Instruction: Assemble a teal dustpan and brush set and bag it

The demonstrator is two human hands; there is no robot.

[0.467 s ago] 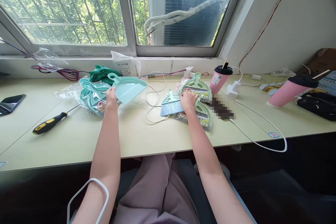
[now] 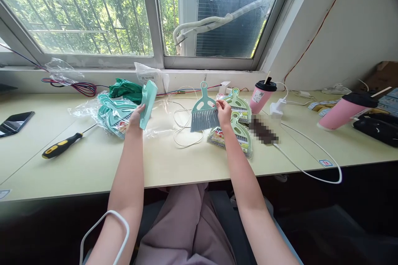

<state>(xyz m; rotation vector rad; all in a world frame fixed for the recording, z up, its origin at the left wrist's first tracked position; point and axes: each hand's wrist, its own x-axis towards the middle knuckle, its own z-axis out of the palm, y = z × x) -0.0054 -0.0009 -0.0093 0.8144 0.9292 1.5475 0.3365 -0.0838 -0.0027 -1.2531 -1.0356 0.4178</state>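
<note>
Your left hand (image 2: 136, 118) pinches the mint dustpan (image 2: 147, 103) on edge above the bagged pile (image 2: 112, 116), fingers closed on its rim, while your right hand (image 2: 224, 112) grips the brush (image 2: 203, 112) upright (bristles down), clear of the packaged sets (image 2: 236, 132).

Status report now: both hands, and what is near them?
Left hand grips teal dustpan, edge-on. Right hand lifts small brush. Packaged sets under right hand.

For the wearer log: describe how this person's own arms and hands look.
Both arms are bare to the frame edge: no sleeves, gloves, rings or watch visible on the left hand or right hand. A white cable loops beside the left forearm. Pinkish trousers show below.
</note>
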